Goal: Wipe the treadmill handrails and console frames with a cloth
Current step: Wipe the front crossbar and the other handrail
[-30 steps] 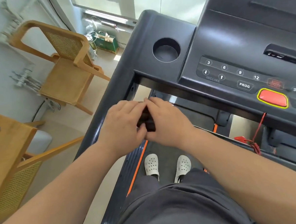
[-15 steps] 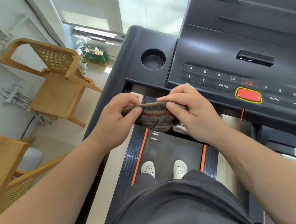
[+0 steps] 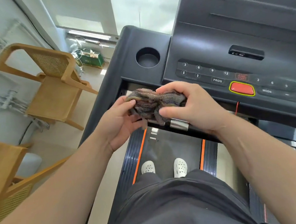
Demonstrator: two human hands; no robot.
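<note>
A grey-brown striped cloth is bunched between both hands, in the air just in front of the treadmill console. My left hand cups it from below and the left. My right hand pinches its right end from above. The black left handrail runs down along the left of my left hand. A front bar with a metal sensor plate lies just under the cloth. Neither hand touches the console.
The console has a round cup holder, number keys and a red stop button. Two wooden cane chairs stand to the left of the treadmill. My white shoes stand on the belt.
Both hands have risen from a tight clasp low over the belt. The cloth was stretched flat, then gathered into a bunch. The view has shifted so the console sits further right.
</note>
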